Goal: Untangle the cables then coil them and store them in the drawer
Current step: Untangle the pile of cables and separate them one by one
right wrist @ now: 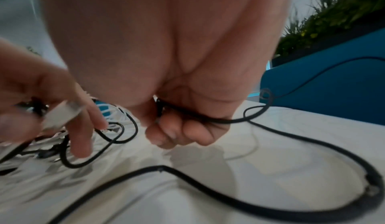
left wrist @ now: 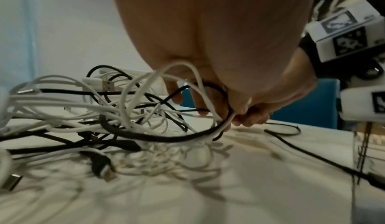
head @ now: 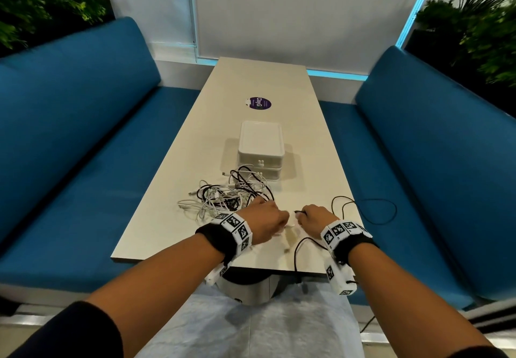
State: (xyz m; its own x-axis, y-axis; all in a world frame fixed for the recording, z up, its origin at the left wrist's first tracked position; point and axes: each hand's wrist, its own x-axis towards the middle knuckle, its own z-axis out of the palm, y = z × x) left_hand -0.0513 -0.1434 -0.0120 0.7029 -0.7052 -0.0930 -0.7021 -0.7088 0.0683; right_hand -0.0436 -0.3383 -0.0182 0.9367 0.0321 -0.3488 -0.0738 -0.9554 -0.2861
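Observation:
A tangle of black and white cables (head: 226, 193) lies on the cream table (head: 178, 215), just in front of a white stacked drawer box (head: 261, 151). My left hand (head: 268, 221) is at the tangle's near right edge, its fingers (left wrist: 239, 112) curled round white and black strands (left wrist: 208, 132) pulled from the pile. My right hand (head: 312, 216) grips a thin black cable (right wrist: 218, 120) in its curled fingers (right wrist: 179, 133). That black cable (head: 377, 212) loops out to the right and over the table's near edge.
Blue padded benches (head: 69, 140) run along both sides of the narrow table. A round purple sticker (head: 259, 103) sits beyond the drawer box. Green plants (head: 474, 22) stand behind the benches. Both wrists wear marker-covered camera bands (head: 237, 229).

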